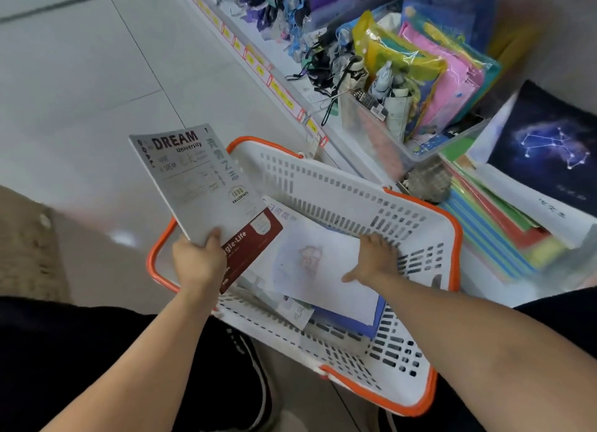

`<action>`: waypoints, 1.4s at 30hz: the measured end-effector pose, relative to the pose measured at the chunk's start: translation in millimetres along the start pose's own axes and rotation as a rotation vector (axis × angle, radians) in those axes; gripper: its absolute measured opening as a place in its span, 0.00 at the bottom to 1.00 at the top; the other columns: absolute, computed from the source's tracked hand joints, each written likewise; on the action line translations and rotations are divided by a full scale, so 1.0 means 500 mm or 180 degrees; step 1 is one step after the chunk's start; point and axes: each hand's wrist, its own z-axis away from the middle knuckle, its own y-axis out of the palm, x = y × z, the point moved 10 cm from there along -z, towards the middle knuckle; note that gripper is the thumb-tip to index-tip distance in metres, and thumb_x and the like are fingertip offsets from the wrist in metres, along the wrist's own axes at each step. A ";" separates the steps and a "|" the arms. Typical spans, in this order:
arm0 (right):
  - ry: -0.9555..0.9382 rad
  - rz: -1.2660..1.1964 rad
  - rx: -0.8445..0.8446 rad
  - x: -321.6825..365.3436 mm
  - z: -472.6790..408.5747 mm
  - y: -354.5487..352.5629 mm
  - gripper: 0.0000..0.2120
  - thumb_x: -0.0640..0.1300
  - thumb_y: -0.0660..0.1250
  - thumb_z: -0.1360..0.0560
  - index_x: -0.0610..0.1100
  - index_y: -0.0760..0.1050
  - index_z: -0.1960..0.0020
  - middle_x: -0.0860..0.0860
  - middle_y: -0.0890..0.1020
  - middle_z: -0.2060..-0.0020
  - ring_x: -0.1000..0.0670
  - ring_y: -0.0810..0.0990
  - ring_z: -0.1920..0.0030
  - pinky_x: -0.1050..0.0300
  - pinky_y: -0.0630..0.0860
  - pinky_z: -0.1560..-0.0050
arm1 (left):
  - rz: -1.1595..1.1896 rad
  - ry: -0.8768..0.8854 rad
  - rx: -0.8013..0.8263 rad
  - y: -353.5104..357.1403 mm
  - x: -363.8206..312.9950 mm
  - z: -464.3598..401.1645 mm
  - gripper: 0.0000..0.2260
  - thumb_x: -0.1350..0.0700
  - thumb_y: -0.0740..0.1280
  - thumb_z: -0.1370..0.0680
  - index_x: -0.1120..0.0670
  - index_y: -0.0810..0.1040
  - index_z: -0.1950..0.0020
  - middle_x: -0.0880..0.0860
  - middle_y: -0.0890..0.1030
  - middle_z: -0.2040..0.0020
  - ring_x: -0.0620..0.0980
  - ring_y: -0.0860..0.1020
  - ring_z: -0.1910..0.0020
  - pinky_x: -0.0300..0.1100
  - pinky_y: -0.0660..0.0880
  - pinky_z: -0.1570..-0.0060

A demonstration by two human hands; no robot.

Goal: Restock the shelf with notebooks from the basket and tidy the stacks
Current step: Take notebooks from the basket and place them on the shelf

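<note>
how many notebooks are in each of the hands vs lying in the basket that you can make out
Left hand: 2, the grey notebook and the maroon notebook
Right hand: 0 held, it rests on the white notebook
Basket: at least 3 visible, the white one, a blue notebook under it, and one more
Total: at least 5

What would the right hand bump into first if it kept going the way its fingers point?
Probably the far slotted wall of the white basket. The right hand rests on a pale notebook inside it, fingers pointing up-frame toward that wall. Depth is hard to judge, so it might simply slide along the notebook first.
</note>
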 end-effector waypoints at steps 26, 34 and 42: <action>-0.1997 0.0936 -0.2135 0.294 0.500 -0.589 0.20 0.41 0.59 0.22 0.41 0.67 0.31 0.46 0.84 0.55 0.42 0.84 0.56 0.55 0.64 0.68 | 0.0828 0.0332 0.1870 0.158 -0.368 0.154 0.11 0.53 0.69 0.23 0.56 0.78 0.43 0.61 0.83 0.54 0.49 0.78 0.73 0.37 0.74 0.76; -0.0743 -0.2181 -0.2276 -0.082 0.475 -0.881 0.40 0.67 0.71 0.31 0.47 0.65 0.27 0.49 0.70 0.29 0.48 0.71 0.32 0.50 0.71 0.34 | 0.1359 0.0957 0.2799 0.176 -0.666 0.248 0.15 0.59 0.68 0.22 0.55 0.76 0.35 0.58 0.83 0.45 0.57 0.83 0.52 0.53 0.82 0.55; -0.1442 -0.5672 -0.1344 -0.169 0.520 -0.952 0.11 0.44 0.64 0.19 0.47 0.77 0.38 0.46 0.85 0.45 0.43 0.83 0.51 0.60 0.78 0.74 | 0.0770 0.1607 0.2990 0.272 -0.939 0.358 0.13 0.49 0.66 0.21 0.51 0.78 0.38 0.53 0.85 0.50 0.53 0.85 0.56 0.47 0.81 0.62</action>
